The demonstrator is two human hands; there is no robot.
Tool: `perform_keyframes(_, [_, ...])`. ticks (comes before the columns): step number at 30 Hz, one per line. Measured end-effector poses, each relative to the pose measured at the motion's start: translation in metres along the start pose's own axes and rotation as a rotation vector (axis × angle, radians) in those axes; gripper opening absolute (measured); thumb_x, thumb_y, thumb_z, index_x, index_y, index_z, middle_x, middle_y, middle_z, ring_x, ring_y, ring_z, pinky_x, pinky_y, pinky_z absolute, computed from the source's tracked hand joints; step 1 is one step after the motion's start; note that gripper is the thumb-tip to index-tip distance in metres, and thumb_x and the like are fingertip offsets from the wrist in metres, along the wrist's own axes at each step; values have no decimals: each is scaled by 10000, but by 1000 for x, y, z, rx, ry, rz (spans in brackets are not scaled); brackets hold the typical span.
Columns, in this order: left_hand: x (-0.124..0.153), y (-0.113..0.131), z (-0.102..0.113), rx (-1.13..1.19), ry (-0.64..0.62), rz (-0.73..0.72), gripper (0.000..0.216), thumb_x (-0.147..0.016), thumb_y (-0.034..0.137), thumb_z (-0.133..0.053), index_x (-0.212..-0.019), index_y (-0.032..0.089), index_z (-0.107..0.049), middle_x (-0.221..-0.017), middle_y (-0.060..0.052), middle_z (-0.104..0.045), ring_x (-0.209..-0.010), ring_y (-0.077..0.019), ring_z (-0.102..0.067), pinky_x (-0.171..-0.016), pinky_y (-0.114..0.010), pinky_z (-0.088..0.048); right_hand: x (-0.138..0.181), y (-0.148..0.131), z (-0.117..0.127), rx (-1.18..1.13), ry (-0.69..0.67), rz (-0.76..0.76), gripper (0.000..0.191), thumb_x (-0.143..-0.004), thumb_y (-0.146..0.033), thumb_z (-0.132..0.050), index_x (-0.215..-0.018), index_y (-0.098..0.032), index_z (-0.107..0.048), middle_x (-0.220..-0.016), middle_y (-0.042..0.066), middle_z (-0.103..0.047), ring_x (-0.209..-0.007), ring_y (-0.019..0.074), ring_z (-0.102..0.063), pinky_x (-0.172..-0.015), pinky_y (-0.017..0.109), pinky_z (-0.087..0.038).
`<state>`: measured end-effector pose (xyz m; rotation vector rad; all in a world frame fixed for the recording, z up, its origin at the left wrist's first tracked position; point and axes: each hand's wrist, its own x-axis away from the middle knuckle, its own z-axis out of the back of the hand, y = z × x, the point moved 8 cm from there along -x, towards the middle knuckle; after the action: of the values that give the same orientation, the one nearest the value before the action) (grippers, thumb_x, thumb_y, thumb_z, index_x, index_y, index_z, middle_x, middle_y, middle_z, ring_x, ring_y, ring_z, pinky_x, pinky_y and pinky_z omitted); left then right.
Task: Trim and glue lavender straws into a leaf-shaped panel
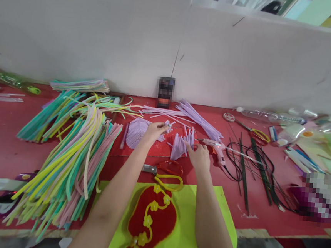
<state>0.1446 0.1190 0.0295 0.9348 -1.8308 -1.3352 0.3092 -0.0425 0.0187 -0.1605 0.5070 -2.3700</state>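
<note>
My left hand (155,131) pinches a small bunch of short lilac pipe cleaner pieces (168,126) above a red board. Under and left of it lies a leaf-shaped pile of bent lilac pipe cleaners (137,132). My right hand (200,156) has its fingers closed at the edge of a second pile of cut lilac pipe cleaners (178,146); the piece at its fingertips is partly hidden. Just right of that hand lies a pink hot glue gun (218,148). Scissors with red and yellow handles (169,181) rest between my forearms.
Multicoloured pipe cleaners (72,158) are heaped at left. Long lilac ones (200,121) lie behind the board. A red flower-trimmed piece (159,220) sits on yellow-green fabric (186,218) in front. Yellow-handled scissors (259,137), dark green stems (244,177) and plastic bottles (270,116) are at right.
</note>
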Motion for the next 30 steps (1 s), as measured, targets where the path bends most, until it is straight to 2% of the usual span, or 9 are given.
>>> perform_keyframes(4, [0, 0, -1, -10, -18, -1, 161, -660, 252, -760, -740, 120, -714, -704, -44, -697, -679, -139, -633, -808, -330, -498, 17, -28, -1, 111, 28, 55, 865, -809, -694, -483, -1356, -25, -449, -1235, 250, -539, -1142, 375, -497, -910, 423, -409])
perform_keyframes(8, [-1, -2, -1, -14, -21, 4, 154, -659, 241, -756, -744, 119, -713, -678, -32, -682, -685, -139, -635, -810, -328, -496, 28, -44, -5, 172, 44, 119, 943, -792, -714, -484, -1395, 5, -386, -1224, 272, -530, -1127, 398, -482, -894, 452, -411])
perform_keyframes(14, [-1, -1, -1, -2, -12, 12, 122, -669, 214, -743, -732, 115, -710, -664, -26, -676, -657, -128, -619, -789, -320, -495, 30, -52, -12, 223, 33, 174, 737, -846, -567, -508, -1331, -14, -465, -1208, 257, -526, -1120, 374, -470, -881, 433, -416])
perform_keyframes(23, [4, 8, -1, 31, -18, -2, 159, -647, 252, -769, -696, 122, -693, -644, -14, -665, -631, -115, -606, -784, -308, -506, 22, -54, -20, 221, 2, 138, 486, -887, -338, -485, -1268, -37, -510, -1180, 227, -534, -1119, 332, -486, -878, 376, -404])
perform_keyframes(30, [4, 10, 0, 16, -14, -6, 158, -629, 258, -778, -671, 133, -691, -635, -13, -666, -609, -112, -596, -744, -287, -509, 24, -59, -23, 211, -5, 126, 292, -889, -274, -490, -1103, -87, -560, -1083, 184, -631, -1038, 303, -581, -866, 362, -392])
